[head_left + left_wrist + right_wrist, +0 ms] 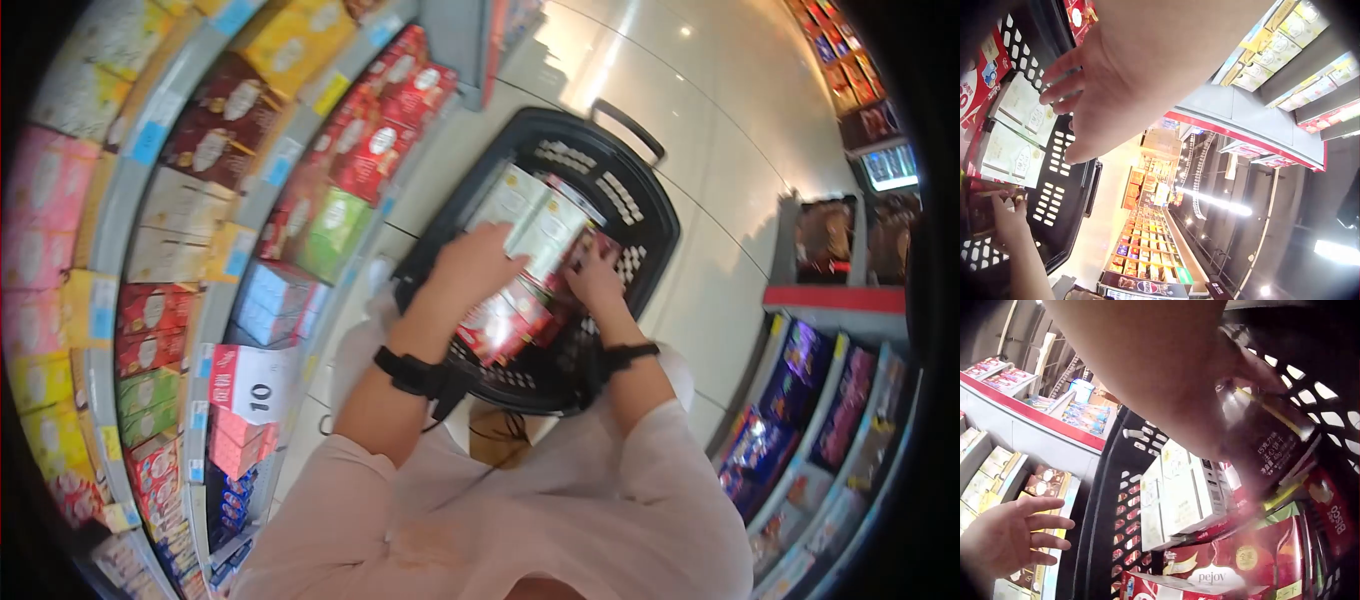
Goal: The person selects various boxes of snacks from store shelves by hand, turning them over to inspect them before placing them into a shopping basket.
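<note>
My left hand (475, 262) hovers over the left side of a black shopping basket (655, 235), its fingers spread and nothing in them. My right hand (597, 280) reaches into the basket's right side and grips a dark brown snack packet (1266, 440). Beside that packet lie white boxes (550, 235), two of which stand side by side in the left wrist view. Below them are a red pejoy box (1235, 559) and other red packs (500, 325). In the right wrist view my forearm covers part of the right hand.
Shelves with colourful snack boxes (205, 150) rise close on the left. A price sign (255, 385) hangs among them. On the right stands another shelf with purple packs (800, 370). The basket's handle (630, 130) sticks out at its far end, over a tiled floor (700, 120).
</note>
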Motion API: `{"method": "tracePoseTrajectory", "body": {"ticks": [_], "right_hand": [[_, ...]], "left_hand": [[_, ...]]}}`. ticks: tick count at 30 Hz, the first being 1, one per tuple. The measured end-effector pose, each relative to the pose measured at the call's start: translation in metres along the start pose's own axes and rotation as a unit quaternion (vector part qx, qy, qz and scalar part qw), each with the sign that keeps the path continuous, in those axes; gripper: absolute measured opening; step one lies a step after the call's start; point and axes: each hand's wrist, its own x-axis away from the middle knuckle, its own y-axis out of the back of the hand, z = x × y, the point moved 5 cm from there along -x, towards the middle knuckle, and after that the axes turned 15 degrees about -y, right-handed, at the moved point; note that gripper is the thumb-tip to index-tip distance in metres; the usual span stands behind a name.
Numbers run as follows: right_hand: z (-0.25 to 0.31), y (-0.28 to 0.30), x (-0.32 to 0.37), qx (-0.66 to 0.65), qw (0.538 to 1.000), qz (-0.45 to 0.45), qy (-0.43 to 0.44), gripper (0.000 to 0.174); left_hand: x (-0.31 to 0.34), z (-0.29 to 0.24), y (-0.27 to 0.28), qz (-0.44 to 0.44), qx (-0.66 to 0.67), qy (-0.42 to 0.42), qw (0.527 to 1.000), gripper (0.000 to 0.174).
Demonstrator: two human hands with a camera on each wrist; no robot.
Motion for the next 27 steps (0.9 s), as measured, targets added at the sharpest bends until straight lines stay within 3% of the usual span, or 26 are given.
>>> {"method": "tracePoseTrajectory", "body": {"ticks": [2, 4, 8, 10, 14, 19, 24, 26, 27], "right_hand": [[-0.001, -0.008, -0.007, 0.002, 1.000, -0.008, 0.016, 0.087], [0.010, 0.001, -0.001, 0.086, 0.995, 0.018, 0.053, 0.087], [0.032, 0.041, 0.045, 0.053, 0.996, 0.021, 0.071, 0.070], [0.046, 0.043, 0.065, 0.031, 0.986, 0.015, 0.166, 0.069], [0.066, 0.030, 0.111, -0.037, 0.943, 0.111, 0.311, 0.048], [0.076, 0.005, 0.137, 0.025, 0.891, 0.126, 0.435, 0.047], [0.066, 0.008, 0.141, 0.043, 0.868, 0.156, 0.469, 0.046], [0.065, 0.011, 0.140, 0.039, 0.862, 0.153, 0.483, 0.045], [0.064, 0.011, 0.137, 0.032, 0.864, 0.155, 0.479, 0.045]], "left_hand": [[0.002, 0.002, 0.002, 0.000, -0.020, 0.005, 1.000, 0.053], [0.003, 0.002, 0.008, 0.009, -0.017, 0.039, 0.999, 0.055], [0.005, 0.016, 0.013, -0.023, -0.029, 0.062, 0.997, 0.055], [0.006, 0.019, 0.021, -0.090, -0.029, 0.038, 0.995, 0.048], [0.008, 0.033, 0.028, -0.130, -0.043, 0.057, 0.989, 0.051], [0.014, 0.045, 0.042, -0.210, -0.074, 0.077, 0.972, 0.051], [0.024, 0.045, 0.081, -0.278, -0.138, 0.059, 0.949, 0.049], [0.033, 0.060, 0.101, -0.301, -0.164, 0.102, 0.934, 0.049], [0.032, 0.057, 0.117, -0.290, -0.216, 0.066, 0.930, 0.050]]}}
